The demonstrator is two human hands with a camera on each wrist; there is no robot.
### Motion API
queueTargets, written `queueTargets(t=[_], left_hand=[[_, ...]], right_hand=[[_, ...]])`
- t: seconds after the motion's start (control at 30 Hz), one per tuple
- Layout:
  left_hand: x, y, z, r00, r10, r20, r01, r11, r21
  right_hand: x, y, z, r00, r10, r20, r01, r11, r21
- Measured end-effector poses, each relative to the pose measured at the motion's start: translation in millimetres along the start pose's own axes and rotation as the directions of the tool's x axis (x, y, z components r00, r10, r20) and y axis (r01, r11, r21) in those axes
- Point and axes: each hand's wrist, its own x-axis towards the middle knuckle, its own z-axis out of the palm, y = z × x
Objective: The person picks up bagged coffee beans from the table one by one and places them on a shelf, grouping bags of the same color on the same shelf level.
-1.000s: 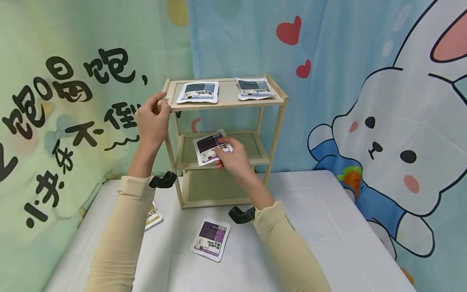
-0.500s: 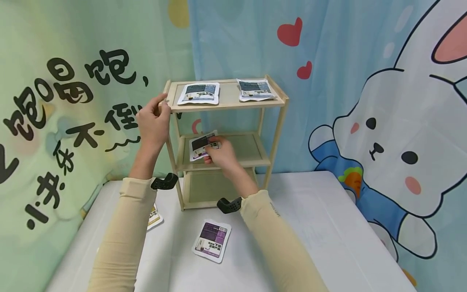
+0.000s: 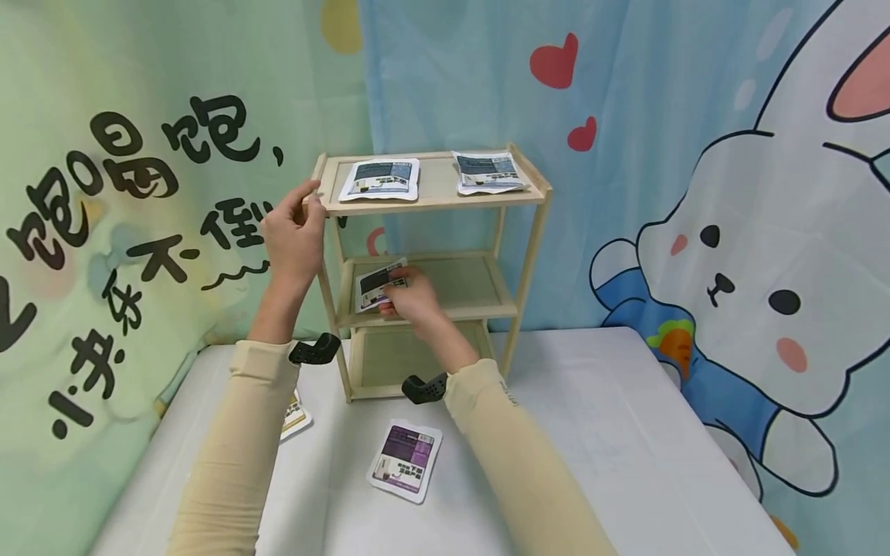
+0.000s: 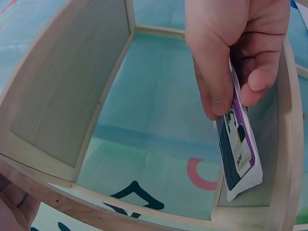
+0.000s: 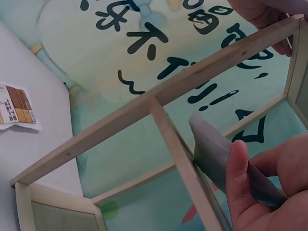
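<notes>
While the left hand (image 3: 295, 232) grips the top left corner of the wooden rack (image 3: 528, 266), the right hand (image 3: 412, 297) pinches a purple packet (image 3: 371, 289) tilted at the left of the middle shelf (image 3: 466, 282); this looks like the placing step, and the next move probably calls for laying it flat and releasing it. Another purple packet (image 3: 405, 461) lies on the white bench (image 3: 591, 448), with printed curtains (image 3: 445, 85) behind.

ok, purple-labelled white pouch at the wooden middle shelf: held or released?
Held: the right hand pinches the pouch in both wrist views. Contact with the shelf: cannot tell.
</notes>
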Motion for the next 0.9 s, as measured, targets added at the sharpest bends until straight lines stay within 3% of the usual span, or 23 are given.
queueTargets(t=[0.3,0.67,0.9], left_hand=[[1.5,-0.4,-0.7,1.0,-0.005,-0.003,0.005,1.0,-0.002],[-1.3,-2.2,-1.1,1.0,-0.017,-0.001,0.017,1.0,0.004],[-0.3,-4.7,-1.6,1.0,-0.009,-0.003,0.009,1.0,0.0]], right_hand=[[2.7,2.2,-0.7,1.0,0.011,-0.003,-0.012,0.999,-0.034],[-3.9,2.3,0.1,0.998,0.012,0.061,-0.003,0.989,-0.146],[-2.1,3.2,4.6,0.997,0.02,0.068,-0.009,0.989,-0.146]])
